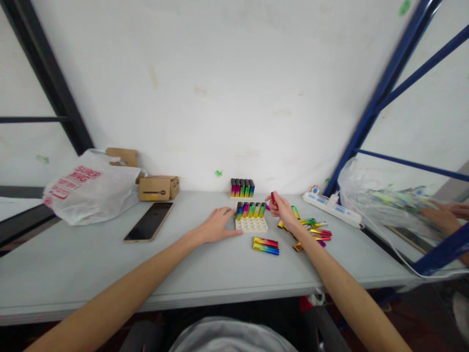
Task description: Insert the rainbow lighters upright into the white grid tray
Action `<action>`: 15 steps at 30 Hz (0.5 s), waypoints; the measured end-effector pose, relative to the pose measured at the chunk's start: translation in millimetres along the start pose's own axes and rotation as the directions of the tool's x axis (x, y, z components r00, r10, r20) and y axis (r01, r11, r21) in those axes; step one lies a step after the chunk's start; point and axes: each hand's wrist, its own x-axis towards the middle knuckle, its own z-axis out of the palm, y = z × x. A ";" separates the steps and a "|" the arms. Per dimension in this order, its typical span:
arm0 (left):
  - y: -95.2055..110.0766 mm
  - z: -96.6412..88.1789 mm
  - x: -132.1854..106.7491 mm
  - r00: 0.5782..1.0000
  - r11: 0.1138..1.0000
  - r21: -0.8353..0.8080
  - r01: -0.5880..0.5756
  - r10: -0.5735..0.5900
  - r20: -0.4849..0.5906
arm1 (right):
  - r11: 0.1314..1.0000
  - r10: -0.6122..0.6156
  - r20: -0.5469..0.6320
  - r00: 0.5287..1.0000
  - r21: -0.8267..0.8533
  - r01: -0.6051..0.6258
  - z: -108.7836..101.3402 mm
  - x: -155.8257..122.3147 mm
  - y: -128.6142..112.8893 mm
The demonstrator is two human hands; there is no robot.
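Note:
A small white tray (252,226) with rows of holes stands on the table, its back row filled with upright shiny lighters (251,210) in rainbow colours. At the tray's left side, my left hand (217,226) braces it, thumb at the front corner and fingers toward the back. To the right of the tray and slightly raised, my right hand (281,209) pinches a red lighter (273,197), partly hidden by the fingers. Two lighters (266,246) lie flat in front of the tray. A loose pile of lighters (322,235) lies beneath and beside my right forearm.
Behind stands a second tray packed with dark-topped lighters (242,188). To the left are a phone (149,222), a cardboard box (159,188) and a white plastic bag (97,188). A power strip (333,209) and blue rack post (381,98) stand right; another person's hand (441,215) shows beyond.

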 end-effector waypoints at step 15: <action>0.0 1.3 0.2 1.000 0.999 0.040 0.006 -0.007 0.022 | 0.967 0.072 -0.053 0.996 -0.242 -0.083 24.4 -7.2 13.7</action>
